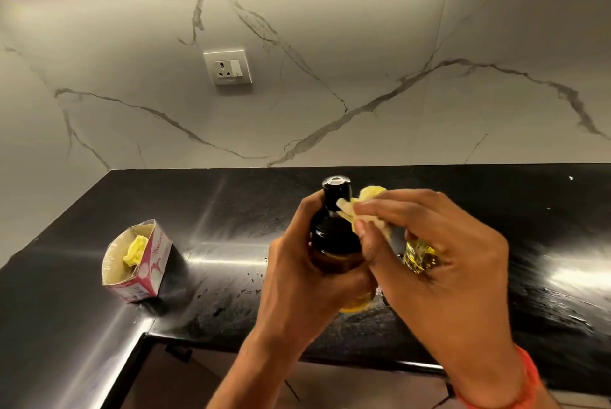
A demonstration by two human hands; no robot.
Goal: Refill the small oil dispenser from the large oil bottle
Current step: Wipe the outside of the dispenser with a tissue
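Two hands meet over the black counter (215,276), and between them stands the thing that matters. Start at the far left, though: an open pink-and-white carton (137,271) sits well apart from your hands with a crumpled yellow wad (135,249) lying inside it, and on the marble wall above is a white socket (228,67).

Your left hand (297,279) has its fingers curled round the body of the small oil dispenser (334,236), a dark bottle standing upright on the counter near its front edge, its black cap (336,189) on and topped with a silvery disc. A band of yellow shows at its base, oil by the look of it; how full it is you cannot read through the dark glass.

Your right hand (439,263) pinches a pale yellowish tissue (367,207) between thumb and fingertips and holds it against the dispenser's neck, just under the cap. Behind that hand a patch of clear, golden, crinkled plastic (420,256) peeks out, likely part of the large oil bottle, though most of it is hidden.

With the cap on and the tissue at the neck, this looks like the wipe-down after pouring, so the refill seems nearly done. The next move calls for a steady grip with the left hand while you run the tissue down the shoulder, since oily glass is apt to slip.
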